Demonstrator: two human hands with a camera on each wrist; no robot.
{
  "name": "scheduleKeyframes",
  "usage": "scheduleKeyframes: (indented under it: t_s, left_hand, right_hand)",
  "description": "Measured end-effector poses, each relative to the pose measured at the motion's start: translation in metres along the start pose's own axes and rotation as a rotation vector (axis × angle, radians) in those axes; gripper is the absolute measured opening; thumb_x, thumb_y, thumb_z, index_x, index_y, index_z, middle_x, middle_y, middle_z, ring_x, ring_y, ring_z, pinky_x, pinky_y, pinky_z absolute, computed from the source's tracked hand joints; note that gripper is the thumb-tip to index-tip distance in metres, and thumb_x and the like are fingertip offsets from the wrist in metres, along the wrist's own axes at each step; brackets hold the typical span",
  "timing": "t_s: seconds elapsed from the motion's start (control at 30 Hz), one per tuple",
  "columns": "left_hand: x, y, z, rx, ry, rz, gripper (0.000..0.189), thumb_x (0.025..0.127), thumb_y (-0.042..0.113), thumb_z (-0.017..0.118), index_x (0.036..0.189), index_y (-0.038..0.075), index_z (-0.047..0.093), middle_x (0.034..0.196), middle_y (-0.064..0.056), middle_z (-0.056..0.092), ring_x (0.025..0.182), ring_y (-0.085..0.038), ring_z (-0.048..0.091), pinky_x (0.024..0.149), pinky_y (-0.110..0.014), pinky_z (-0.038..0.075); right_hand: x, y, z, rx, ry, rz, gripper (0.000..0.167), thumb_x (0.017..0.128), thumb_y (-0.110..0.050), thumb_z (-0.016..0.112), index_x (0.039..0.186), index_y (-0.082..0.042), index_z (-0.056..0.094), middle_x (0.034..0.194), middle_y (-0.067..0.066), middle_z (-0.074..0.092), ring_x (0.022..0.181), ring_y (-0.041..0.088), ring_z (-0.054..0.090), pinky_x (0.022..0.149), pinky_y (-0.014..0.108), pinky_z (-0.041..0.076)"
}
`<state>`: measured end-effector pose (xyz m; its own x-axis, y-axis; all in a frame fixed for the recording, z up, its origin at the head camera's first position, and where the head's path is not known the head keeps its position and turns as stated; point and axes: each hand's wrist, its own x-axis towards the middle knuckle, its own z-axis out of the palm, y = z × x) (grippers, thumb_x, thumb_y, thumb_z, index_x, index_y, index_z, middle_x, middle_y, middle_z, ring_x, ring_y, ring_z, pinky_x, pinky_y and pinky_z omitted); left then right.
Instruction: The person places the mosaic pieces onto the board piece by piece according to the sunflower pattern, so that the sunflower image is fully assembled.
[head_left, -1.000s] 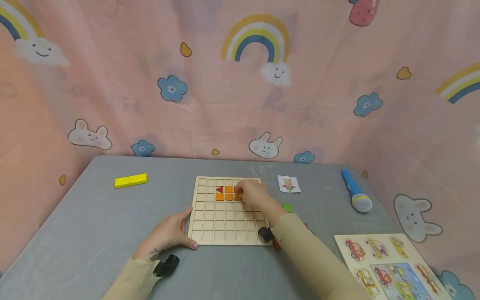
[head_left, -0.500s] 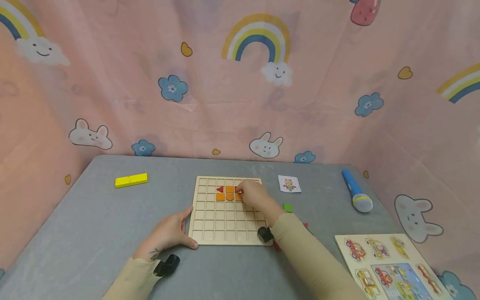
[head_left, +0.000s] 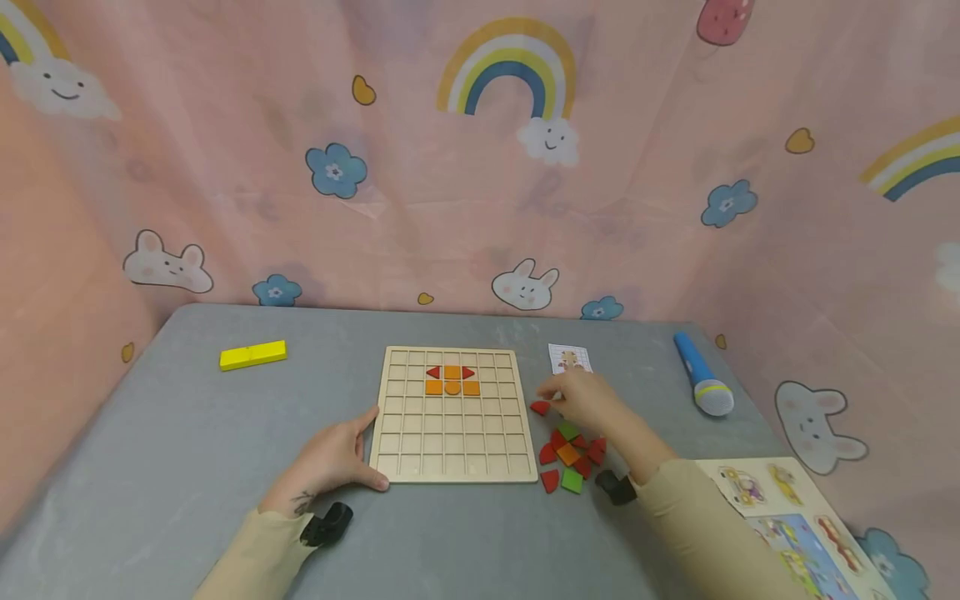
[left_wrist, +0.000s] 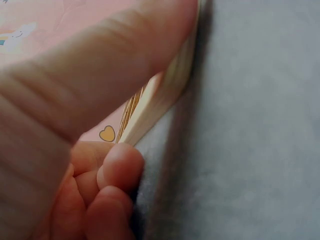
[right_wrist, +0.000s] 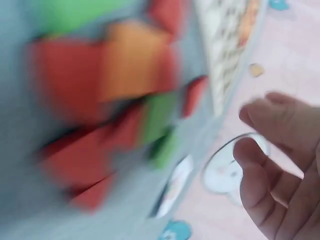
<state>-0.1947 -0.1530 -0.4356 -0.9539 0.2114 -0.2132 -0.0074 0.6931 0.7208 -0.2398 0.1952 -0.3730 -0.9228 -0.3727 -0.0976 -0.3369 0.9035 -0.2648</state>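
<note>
A square wooden grid board [head_left: 454,439] lies on the grey table. Set in its upper rows are an orange square [head_left: 452,372] between two red triangles, above two orange squares flanking an orange circle [head_left: 452,387]. My left hand [head_left: 330,462] holds the board's front left corner, thumb at the front and a finger along the left side. To the right of the board, my right hand [head_left: 588,404] is raised with its fingertips over a red piece [head_left: 540,407]. In the right wrist view nothing sits between its thumb and fingers [right_wrist: 257,185].
Red, green and orange pieces [head_left: 567,453] lie in a loose pile right of the board. A small picture card [head_left: 558,354] is behind my right hand. Farther out are a blue toy microphone [head_left: 697,367], a vehicle puzzle board [head_left: 817,533] and a yellow bar [head_left: 252,356].
My right hand has left the upper rows of the grid board and moved right, over the loose pieces. The right red triangle now shows in full. My left hand stays at the corner.
</note>
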Motion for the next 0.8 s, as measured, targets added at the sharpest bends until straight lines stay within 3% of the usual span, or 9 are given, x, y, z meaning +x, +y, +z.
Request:
scheduleKeyframes:
  t_s: [0.13,0.27,0.33,0.43,0.63,0.8]
  left_hand:
    - [0.0,0.0,0.0,0.007,0.002,0.001,0.118,0.045,0.024,0.092,0.145,0.01,0.031,0.06,-0.004,0.048,0.049,-0.016,0.04,0.044,-0.026,0.029]
    - [0.0,0.0,0.0,0.01,0.002,0.004,0.118,0.045,0.024,0.092,0.145,0.01,0.031,0.06,-0.004,0.048,0.048,-0.016,0.04,0.044,-0.026,0.029]
    - [0.0,0.0,0.0,0.013,0.003,0.003,0.117,0.046,0.024,0.092,0.145,0.011,0.031,0.06,-0.004,0.048,0.049,-0.016,0.04,0.045,-0.026,0.029]
    - [0.0,-0.001,0.0,0.013,0.005,0.002,0.117,0.046,0.025,0.092,0.145,0.011,0.031,0.06,-0.004,0.048,0.049,-0.016,0.04,0.045,-0.026,0.029]
    - [0.0,-0.002,0.001,0.002,0.001,0.005,0.118,0.045,0.025,0.092,0.145,0.011,0.031,0.06,-0.004,0.048,0.048,-0.015,0.04,0.044,-0.026,0.029]
    - [0.001,-0.002,0.001,0.004,0.0,0.002,0.118,0.045,0.026,0.092,0.145,0.011,0.032,0.06,-0.004,0.049,0.048,-0.015,0.04,0.044,-0.026,0.029]
  right_hand:
    - [-0.022,0.011,0.011,-0.085,-0.076,0.043,0.02,0.08,-0.011,0.07,0.099,-0.011,0.073,0.094,0.001,0.07,0.081,0.018,0.06,0.073,0.036,0.05]
    - [-0.037,0.011,0.026,-0.118,-0.055,0.131,0.015,0.076,-0.023,0.075,0.081,-0.01,0.071,0.071,-0.001,0.061,0.064,0.013,0.048,0.057,0.029,0.041]
    - [-0.04,0.009,0.032,-0.111,-0.042,0.166,0.02,0.074,-0.027,0.076,0.068,-0.013,0.063,0.061,-0.003,0.051,0.058,0.013,0.044,0.052,0.027,0.034]
    - [-0.044,0.005,0.038,-0.09,-0.033,0.199,0.031,0.073,-0.027,0.077,0.06,-0.015,0.053,0.057,-0.002,0.045,0.055,0.014,0.042,0.05,0.027,0.029]
    - [-0.046,0.001,0.04,-0.061,-0.007,0.249,0.021,0.07,-0.018,0.078,0.066,-0.013,0.058,0.064,-0.002,0.051,0.058,0.015,0.044,0.051,0.029,0.032]
    - [-0.044,-0.001,0.03,0.039,-0.092,0.305,0.017,0.071,-0.013,0.077,0.069,-0.009,0.061,0.067,0.001,0.053,0.06,0.016,0.047,0.053,0.027,0.037]
